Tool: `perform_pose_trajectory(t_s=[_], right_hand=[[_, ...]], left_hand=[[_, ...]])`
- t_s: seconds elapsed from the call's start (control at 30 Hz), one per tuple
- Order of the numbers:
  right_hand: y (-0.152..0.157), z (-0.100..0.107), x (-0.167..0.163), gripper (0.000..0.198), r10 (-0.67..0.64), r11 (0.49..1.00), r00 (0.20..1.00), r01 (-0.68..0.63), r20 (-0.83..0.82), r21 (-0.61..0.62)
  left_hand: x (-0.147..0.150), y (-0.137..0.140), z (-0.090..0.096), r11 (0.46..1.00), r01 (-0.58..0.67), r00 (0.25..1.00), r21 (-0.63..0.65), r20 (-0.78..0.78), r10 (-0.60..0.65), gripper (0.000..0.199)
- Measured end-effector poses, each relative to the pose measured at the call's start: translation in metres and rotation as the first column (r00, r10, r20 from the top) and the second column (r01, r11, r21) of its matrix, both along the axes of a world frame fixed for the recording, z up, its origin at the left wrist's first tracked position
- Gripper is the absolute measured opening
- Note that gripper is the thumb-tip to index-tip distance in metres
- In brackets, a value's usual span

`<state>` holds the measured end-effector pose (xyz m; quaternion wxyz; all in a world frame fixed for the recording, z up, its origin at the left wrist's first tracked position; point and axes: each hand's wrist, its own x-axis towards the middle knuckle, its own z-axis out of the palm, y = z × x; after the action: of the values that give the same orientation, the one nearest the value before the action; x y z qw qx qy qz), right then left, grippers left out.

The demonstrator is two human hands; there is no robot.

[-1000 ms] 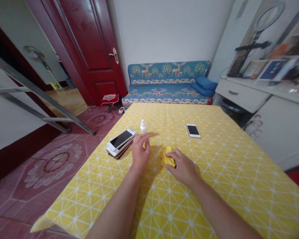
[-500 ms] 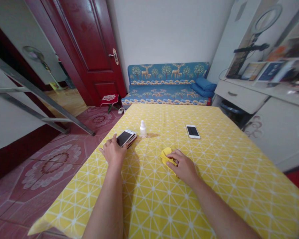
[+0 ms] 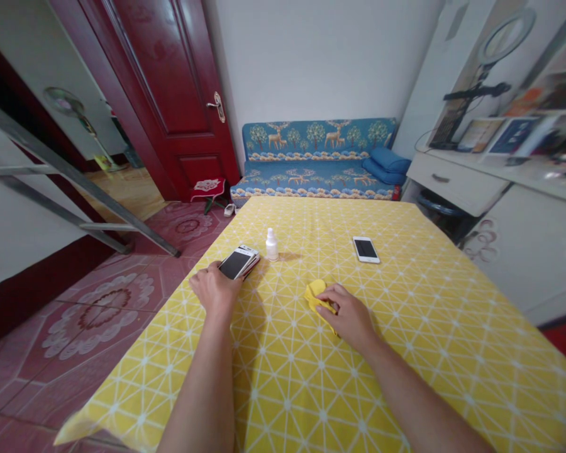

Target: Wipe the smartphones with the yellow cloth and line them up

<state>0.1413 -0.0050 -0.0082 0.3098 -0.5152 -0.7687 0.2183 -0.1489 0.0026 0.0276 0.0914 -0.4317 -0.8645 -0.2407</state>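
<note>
My left hand [image 3: 214,291] has its thumb and fingers around the near end of a small stack of phones at the table's left side. On top lies a white smartphone [image 3: 238,262] with a dark screen; the edges of at least one more phone show beneath it. My right hand [image 3: 348,314] pinches a crumpled yellow cloth [image 3: 317,290] on the tablecloth, near the middle of the table. Just right of the stack stands a small white bottle [image 3: 271,245], upright. Farther right, apart from both hands, a second white smartphone [image 3: 366,250] lies face up.
A yellow patterned tablecloth [image 3: 306,377] covers the table. Beyond it is a blue sofa [image 3: 311,170] with deer prints. White drawers [image 3: 453,182] stand at the right, a grey ladder [image 3: 104,201] at the left. A red stool [image 3: 208,187] is by the door [image 3: 170,75].
My left fingers, raised and spread beside the phone stack before, have come down and closed in on it. My right hand and the yellow cloth have barely moved.
</note>
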Motion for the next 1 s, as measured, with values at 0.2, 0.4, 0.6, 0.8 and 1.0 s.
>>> perform_pose_trajectory(t_s=[0.2,0.4,0.6,0.8,1.0], right_hand=[[0.0,0.001,-0.001,0.01,0.009,0.999,1.0,-0.008,-0.008,0.042],[0.004,-0.006,-0.001,0.019,-0.094,0.994,0.953,0.075,-0.286,-0.078],[0.008,-0.008,-0.001,0.032,-0.205,0.966,0.769,0.06,-0.605,-0.252],[0.01,-0.002,0.001,0.04,-0.312,0.944,0.646,0.125,-0.696,-0.306],[0.014,-0.003,0.007,0.042,-0.333,0.935,0.591,0.107,-0.734,-0.338]], left_hand=[[0.011,0.002,0.007,0.861,0.025,0.973,0.507,0.185,-0.137,0.058],[0.051,0.001,0.008,0.672,0.146,0.286,0.726,0.619,-0.731,0.063],[0.087,-0.004,-0.01,0.696,0.19,-0.432,0.693,0.695,-0.575,0.075],[0.101,-0.004,-0.018,0.759,0.19,-0.482,0.623,0.733,-0.48,0.058],[0.103,-0.003,-0.02,0.851,0.152,-0.57,0.503,0.748,-0.34,0.032]])
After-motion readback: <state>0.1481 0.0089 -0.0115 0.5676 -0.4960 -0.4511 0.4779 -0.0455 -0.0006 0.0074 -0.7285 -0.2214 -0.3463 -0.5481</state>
